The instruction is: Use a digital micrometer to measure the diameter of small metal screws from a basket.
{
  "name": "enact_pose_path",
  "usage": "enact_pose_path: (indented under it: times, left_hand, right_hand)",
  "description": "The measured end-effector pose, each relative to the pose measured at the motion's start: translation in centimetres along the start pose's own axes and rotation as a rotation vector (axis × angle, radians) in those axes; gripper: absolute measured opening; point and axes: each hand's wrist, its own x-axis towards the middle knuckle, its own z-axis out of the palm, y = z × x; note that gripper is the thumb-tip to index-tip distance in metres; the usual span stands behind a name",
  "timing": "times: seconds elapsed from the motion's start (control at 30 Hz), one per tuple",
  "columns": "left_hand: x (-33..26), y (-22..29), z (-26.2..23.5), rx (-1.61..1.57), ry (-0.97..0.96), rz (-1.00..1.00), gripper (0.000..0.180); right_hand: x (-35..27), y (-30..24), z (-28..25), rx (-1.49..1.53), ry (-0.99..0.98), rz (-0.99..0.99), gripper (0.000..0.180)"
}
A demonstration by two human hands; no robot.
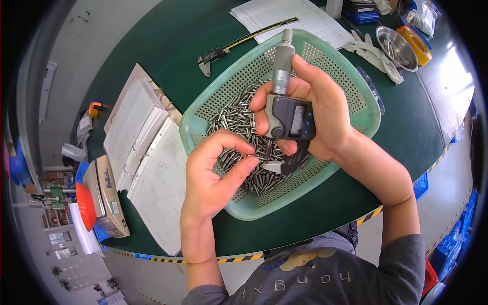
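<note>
Micrometer [288, 119] sits upright in the right hand [317, 114], its grey digital body wrapped by the fingers [264, 109], the thumb up by the knurled barrel, the frame hanging just below the fingertips. It looks like stiff, dense metal with a fragile display, so I would judge the body the safe place to grip, not the thin spindle. The left hand [213, 173] has its thumb and forefinger pinched together on 1 small pin [260, 158], held at the gap of the frame, just beside the right fingertips. That pin looks light, hard, smooth and likely slippery, best nipped at its end. Beneath both hands a heap of like pins [239, 119] lies in a green basket [351, 96] on the desk [168, 40].
</note>
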Motion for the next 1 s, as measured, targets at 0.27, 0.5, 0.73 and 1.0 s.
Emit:
enact_pose_path:
  times: [0.27,0.5,0.73,1.0]
  left_hand:
    - [0.3,-0.2,-0.1,-0.001,-0.042,0.007,0.010]
    - [0.4,-2.5,-0.4,1.194,-0.013,0.050,0.028]
    - [0.6,-2.7,-0.2,1.142,-0.076,0.015,0.013]
    - [1.0,-1.8,-0.2,0.652,0.109,-0.054,0.003]
  right_hand:
    - [0.0,0.0,0.5,-0.104,0.096,-0.036,0.063]
    - [0.0,0.2,0.5,-0.105,0.047,-0.006,0.064]
    - [0.1,0.1,0.5,-0.032,0.016,0.034,0.068]
    - [0.4,0.2,0.3,-0.036,0.049,0.014,0.066]
